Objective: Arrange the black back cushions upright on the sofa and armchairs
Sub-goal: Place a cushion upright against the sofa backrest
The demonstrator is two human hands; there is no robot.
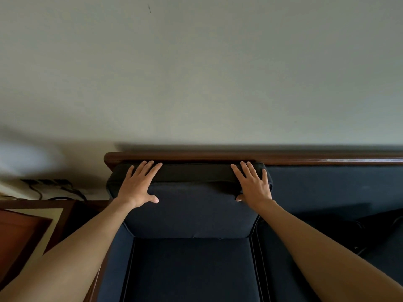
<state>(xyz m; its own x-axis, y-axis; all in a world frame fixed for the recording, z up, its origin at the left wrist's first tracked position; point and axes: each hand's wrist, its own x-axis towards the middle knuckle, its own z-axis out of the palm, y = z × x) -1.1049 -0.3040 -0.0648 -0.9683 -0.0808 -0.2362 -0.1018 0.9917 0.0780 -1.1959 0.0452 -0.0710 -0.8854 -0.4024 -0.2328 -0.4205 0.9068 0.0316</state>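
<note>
A black back cushion stands upright at the left end of the sofa, leaning against the wooden back rail. My left hand lies flat on the cushion's top left corner, fingers straight and thumb spread on its front face. On the top right corner my right hand presses the same way, its fingers straight. Below the cushion lies the dark seat cushion. At the right edge another dark cushion lies low on the seat, only partly in view.
The sofa stands against a pale wall. To its left is a wooden side table with a light inlay, and black cables run along the wall behind it. The sofa's padded back is bare to the right.
</note>
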